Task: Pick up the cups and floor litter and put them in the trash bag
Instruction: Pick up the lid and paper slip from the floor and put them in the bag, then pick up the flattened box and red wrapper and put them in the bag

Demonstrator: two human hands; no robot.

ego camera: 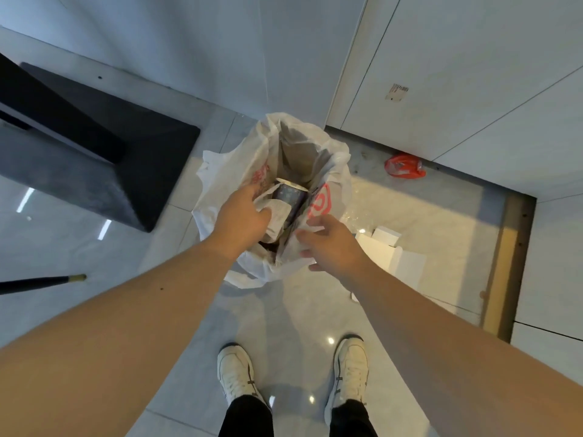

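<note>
A white plastic trash bag with red print stands open on the tiled floor in front of me. Inside it lie a dark patterned cup and crumpled white paper. My left hand reaches into the bag's mouth, its fingers closed on the white paper. My right hand pinches the bag's near right rim and holds it apart. On the floor to the right lie a flattened white cardboard box and, farther back, a red plastic wrapper.
A dark upholstered bench or sofa stands at left, a thin black leg with a brass tip pokes in near my left arm. White cabinet panels rise at right. My two white shoes stand on grey tiles.
</note>
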